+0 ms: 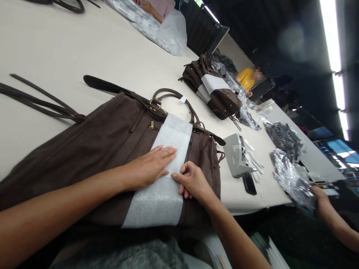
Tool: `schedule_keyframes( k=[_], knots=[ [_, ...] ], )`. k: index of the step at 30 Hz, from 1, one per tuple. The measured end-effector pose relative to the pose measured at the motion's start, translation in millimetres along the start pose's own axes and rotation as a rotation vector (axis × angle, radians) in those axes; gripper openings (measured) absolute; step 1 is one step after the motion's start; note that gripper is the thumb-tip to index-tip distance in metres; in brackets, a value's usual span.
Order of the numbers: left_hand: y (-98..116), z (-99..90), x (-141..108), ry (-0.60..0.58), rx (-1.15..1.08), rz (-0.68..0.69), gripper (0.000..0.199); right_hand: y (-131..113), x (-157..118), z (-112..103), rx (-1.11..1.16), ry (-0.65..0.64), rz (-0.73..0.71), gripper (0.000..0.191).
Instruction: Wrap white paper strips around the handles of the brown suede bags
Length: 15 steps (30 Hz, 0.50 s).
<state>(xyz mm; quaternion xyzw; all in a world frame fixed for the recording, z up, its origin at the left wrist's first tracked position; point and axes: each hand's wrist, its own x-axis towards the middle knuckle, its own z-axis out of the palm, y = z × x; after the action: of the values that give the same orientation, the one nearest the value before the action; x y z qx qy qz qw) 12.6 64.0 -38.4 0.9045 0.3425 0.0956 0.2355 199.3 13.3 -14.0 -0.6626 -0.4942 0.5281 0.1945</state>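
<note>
A dark brown handbag (114, 138) lies on the table in front of me, with a white foam wrap (176, 130) running as a band across its middle. My left hand (151, 164) rests flat on this band, its fingers stretched out toward the right. Just beside it, my right hand (195, 181) is closed, thumb and forefinger pinched together at a faint seam in the wrap. Whatever lies between those fingertips is too small to make out. The bag's looped handles (179, 93) stand up beyond the wrap, carrying a small white tag.
More brown bags with white bands (210, 87) lie stacked farther back. A white tape dispenser (235, 155) and a black phone (249, 184) sit on the right. Another person's hand (322, 198) touches clear plastic (291, 179). Loose straps (42, 97) stretch left across the pale table (42, 45).
</note>
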Motion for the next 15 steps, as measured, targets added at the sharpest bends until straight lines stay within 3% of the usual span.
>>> schedule_keyframes(
  k=[9, 11, 15],
  knots=[
    [1.4, -1.2, -0.6, 0.007, -0.016, 0.000, 0.056, 11.6, -17.1, -6.4, -0.309, 0.126, -0.060, 0.038],
    [0.8, -0.2, -1.1, 0.001, -0.017, -0.003, 0.056, 12.5, -23.2, -11.3, -0.319, 0.103, -0.052, 0.039],
    [-3.8, 4.3, -1.3, 0.057, -0.014, 0.023, 0.052, 11.0, -50.3, -34.1, -0.184, -0.066, -0.010, 0.038]
  ],
)
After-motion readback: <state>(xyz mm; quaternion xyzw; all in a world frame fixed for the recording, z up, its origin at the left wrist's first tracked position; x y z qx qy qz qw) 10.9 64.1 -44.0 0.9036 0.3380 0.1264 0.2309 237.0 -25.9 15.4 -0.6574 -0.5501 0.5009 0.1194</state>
